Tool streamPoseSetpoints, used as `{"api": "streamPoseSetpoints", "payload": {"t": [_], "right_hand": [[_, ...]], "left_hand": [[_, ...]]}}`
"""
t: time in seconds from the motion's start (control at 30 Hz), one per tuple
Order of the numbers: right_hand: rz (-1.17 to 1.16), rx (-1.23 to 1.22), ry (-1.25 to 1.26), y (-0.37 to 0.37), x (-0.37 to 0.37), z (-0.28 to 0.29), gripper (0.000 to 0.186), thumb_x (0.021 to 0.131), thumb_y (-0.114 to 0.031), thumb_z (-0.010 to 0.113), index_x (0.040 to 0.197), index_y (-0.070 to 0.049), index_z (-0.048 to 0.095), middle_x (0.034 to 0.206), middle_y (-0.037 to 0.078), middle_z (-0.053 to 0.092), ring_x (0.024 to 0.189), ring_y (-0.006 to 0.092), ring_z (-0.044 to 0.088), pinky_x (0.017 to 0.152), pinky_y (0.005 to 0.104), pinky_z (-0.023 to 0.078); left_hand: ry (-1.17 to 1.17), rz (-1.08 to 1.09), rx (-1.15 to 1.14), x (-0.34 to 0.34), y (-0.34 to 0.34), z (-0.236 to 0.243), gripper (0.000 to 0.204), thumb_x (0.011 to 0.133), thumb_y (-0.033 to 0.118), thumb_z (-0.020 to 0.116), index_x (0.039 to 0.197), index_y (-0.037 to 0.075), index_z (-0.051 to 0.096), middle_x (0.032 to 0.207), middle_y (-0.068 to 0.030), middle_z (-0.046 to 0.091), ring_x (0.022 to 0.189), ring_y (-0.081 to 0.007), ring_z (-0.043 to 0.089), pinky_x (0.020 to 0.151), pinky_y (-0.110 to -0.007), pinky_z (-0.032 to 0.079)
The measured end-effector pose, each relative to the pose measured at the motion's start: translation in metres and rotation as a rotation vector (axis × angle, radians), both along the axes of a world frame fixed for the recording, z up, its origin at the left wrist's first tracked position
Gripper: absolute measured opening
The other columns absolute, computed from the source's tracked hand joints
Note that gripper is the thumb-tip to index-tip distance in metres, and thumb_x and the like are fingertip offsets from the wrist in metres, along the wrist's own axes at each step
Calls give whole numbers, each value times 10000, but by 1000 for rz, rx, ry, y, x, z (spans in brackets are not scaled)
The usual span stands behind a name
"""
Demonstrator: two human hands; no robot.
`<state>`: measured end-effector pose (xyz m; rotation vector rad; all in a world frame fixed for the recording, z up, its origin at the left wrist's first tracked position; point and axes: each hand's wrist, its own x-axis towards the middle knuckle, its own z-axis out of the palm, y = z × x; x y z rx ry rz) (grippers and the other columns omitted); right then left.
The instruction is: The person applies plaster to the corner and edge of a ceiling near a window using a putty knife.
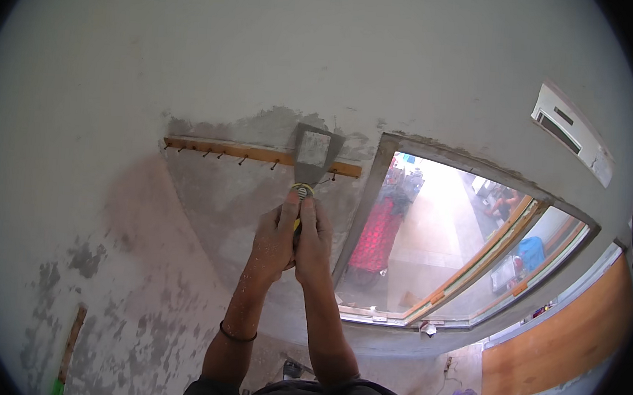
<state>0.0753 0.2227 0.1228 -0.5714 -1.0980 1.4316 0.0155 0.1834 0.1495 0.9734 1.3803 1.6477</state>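
Both my arms reach up to a wall (194, 57), gripping one scraper (318, 170) by its handle. The scraper has a wide grey metal blade with a pale patch on it, and a black and yellow handle mostly hidden by my fingers. My left hand (276, 233) and my right hand (314, 243) lie side by side on that handle, both closed. In the picture the blade overlaps a wooden hook strip (239, 152) with several hooks; whether it touches the wall I cannot tell. Grey, rough plaster (282, 118) shows around the blade's top. Pale dust specks my left forearm.
Right of my hands is a window (468, 237) with wooden inner frames; a red quilted cloth (376, 235) and a person (505, 203) show beyond it. A white panel (572, 131) is on the upper right wall. A brown wooden door (563, 339) stands lower right. Peeling patches mark the lower left wall.
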Motion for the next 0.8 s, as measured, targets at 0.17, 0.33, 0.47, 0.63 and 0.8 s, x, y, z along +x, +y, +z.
{"api": "streamPoseSetpoints", "payload": {"t": [0.17,0.33,0.47,0.63,0.8], "right_hand": [[-46,53,-105,3,7,-1,304,1028,-285,464,959,-23,602,738,-21,501,663,39,422,554,225,366],[-42,61,-208,3,26,0,310,1027,-286,464,965,-16,603,738,-14,506,663,40,432,561,226,374],[-18,111,-171,10,26,-7,311,1023,-291,472,962,-20,612,759,-11,522,676,43,442,577,224,382],[-47,187,-213,22,18,-7,315,1023,-295,470,956,-26,619,787,-15,538,704,46,450,606,225,394],[-23,134,-89,27,4,-13,333,1019,-288,477,932,6,607,747,-1,521,678,65,444,593,235,382]], "left_hand": [[-131,-101,-4,0,2,-2,531,1001,496,421,893,-1,574,577,13,465,417,-49,388,351,-237,305],[-187,-137,9,17,2,-6,527,998,502,424,868,10,562,554,19,447,385,-49,368,322,-238,277],[-188,-46,50,20,15,-23,539,989,520,434,869,10,564,556,18,448,379,-48,371,311,-236,268],[-153,-92,21,6,23,-18,543,986,524,440,875,9,572,573,7,470,386,-55,388,324,-240,292],[-90,-23,21,0,23,-14,550,986,523,440,878,4,587,604,-2,502,399,-60,401,335,-247,303]]}}
